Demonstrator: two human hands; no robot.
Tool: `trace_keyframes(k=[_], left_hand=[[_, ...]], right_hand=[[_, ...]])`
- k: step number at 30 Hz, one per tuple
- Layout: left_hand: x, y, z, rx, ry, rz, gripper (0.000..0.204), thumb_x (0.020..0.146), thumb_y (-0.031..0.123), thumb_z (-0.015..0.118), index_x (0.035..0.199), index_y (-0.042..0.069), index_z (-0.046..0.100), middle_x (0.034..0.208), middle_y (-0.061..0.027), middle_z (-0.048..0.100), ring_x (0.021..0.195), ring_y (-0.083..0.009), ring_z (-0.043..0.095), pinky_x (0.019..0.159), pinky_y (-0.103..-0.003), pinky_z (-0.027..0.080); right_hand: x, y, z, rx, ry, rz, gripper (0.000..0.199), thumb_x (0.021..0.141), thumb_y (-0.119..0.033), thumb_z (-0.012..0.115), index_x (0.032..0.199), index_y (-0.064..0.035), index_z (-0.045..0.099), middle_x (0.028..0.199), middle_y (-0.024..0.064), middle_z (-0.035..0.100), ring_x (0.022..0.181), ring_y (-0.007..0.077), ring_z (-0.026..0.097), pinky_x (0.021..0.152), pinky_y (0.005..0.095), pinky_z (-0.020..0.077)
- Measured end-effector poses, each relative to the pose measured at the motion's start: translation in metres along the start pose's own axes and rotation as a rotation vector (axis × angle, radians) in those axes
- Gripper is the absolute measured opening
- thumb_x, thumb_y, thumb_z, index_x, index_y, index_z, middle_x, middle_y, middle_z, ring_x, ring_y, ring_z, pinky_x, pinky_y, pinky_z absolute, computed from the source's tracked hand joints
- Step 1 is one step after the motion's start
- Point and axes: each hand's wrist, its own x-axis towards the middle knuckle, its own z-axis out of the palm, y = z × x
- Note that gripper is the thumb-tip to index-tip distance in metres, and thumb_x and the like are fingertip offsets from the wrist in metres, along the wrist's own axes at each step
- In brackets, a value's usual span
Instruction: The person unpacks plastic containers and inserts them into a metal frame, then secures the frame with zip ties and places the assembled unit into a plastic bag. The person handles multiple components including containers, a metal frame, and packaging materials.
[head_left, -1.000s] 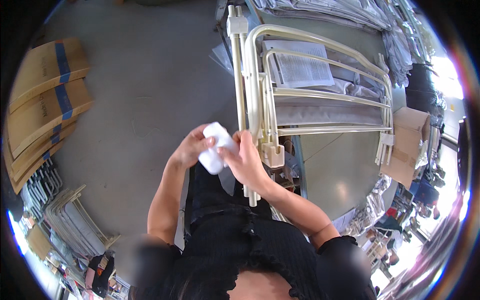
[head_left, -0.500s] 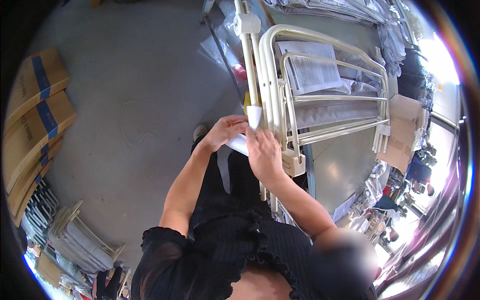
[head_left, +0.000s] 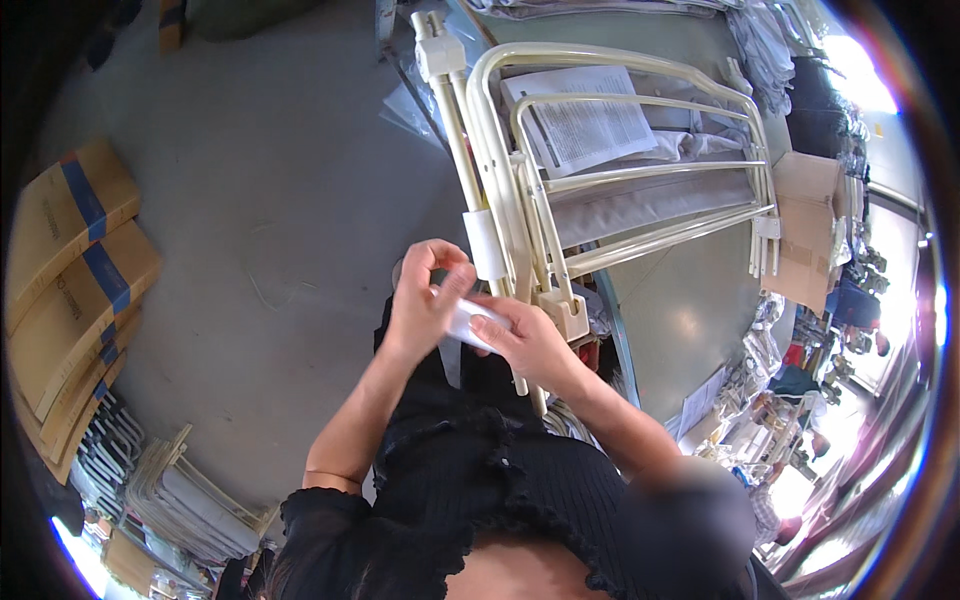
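Note:
My right hand (head_left: 530, 343) grips a white roll (head_left: 470, 325), possibly of film or labels, in front of my waist. My left hand (head_left: 425, 305) is just left of the roll, its fingers curled in and the thumb bent toward them. It is slightly blurred, so what it pinches, if anything, cannot be made out. Just beyond both hands a white wrap (head_left: 484, 243) goes around a cream metal tube (head_left: 455, 135). That tube runs along the left side of a folded cream metal frame (head_left: 500, 100) with grey fabric.
A printed sheet (head_left: 585, 115) lies on the frame. Brown cartons (head_left: 85, 260) with blue bands are stacked at the left, above folded frames (head_left: 190, 495). An open carton (head_left: 805, 230) stands at the right, and clear plastic (head_left: 405, 105) lies behind the tube.
Both hands have come away from the white wrap on the tube and moved nearer my body with the roll. The frame appears shifted left in the view.

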Motion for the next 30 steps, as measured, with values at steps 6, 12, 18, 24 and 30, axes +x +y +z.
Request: trace_keyframes(k=[6,12,18,24,30], left_hand=[[-0.02,0.043,0.03,-0.32,0.042,-0.22,0.06,0.077,0.029,0.078,0.115,-0.001,0.044,0.103,-0.0073,0.053,0.089,-0.0124,0.052,0.076,-0.026,0.046],[0.004,0.053,0.038,-0.555,-0.14,-0.291,0.026,0.089,0.007,0.063,0.11,-0.002,0.051,0.095,-0.0033,0.06,0.087,-0.0089,0.057,0.08,-0.025,0.047],[0.039,0.037,0.047,-0.134,-0.115,-0.182,0.033,0.085,0.007,0.066,0.112,-0.001,0.049,0.092,-0.0072,0.062,0.078,-0.0125,0.061,0.071,-0.026,0.049],[0.059,0.024,0.057,0.352,0.226,0.047,0.044,0.079,0.019,0.074,0.11,0.0,0.048,0.1,-0.0165,0.059,0.074,-0.0207,0.063,0.072,-0.03,0.053],[0.05,0.021,0.055,0.283,0.033,-0.063,0.018,0.08,0.012,0.068,0.09,0.001,0.056,0.079,-0.0067,0.061,0.072,-0.0146,0.06,0.071,-0.03,0.049]], right_hand=[[-0.018,-0.011,-0.016,-0.629,0.565,-0.634,0.058,0.07,0.0,0.069,0.125,-0.0019,0.053,0.119,0.0179,0.053,0.107,0.0341,0.053,0.087,0.038,0.0459],[-0.024,0.002,-0.041,0.335,0.346,-0.263,0.045,0.091,-0.02,0.06,0.128,0.0028,0.048,0.118,0.0096,0.052,0.104,0.0137,0.052,0.086,0.0271,0.0448],[0.014,0.008,-0.079,-0.127,0.58,-0.274,0.044,0.075,-0.022,0.077,0.1,-0.0019,0.048,0.081,0.0046,0.053,0.073,0.0137,0.052,0.065,0.0317,0.0456],[0.034,0.007,-0.07,-0.868,0.747,-0.274,0.034,0.09,-0.034,0.053,0.08,-0.0017,0.06,0.08,0.014,0.063,0.082,0.0311,0.055,0.081,0.0431,0.0371],[0.027,-0.007,-0.087,-0.932,0.432,-0.095,0.054,0.095,-0.039,0.04,0.062,-0.0029,0.064,0.065,0.0145,0.063,0.08,0.0313,0.057,0.079,0.0458,0.0381]])
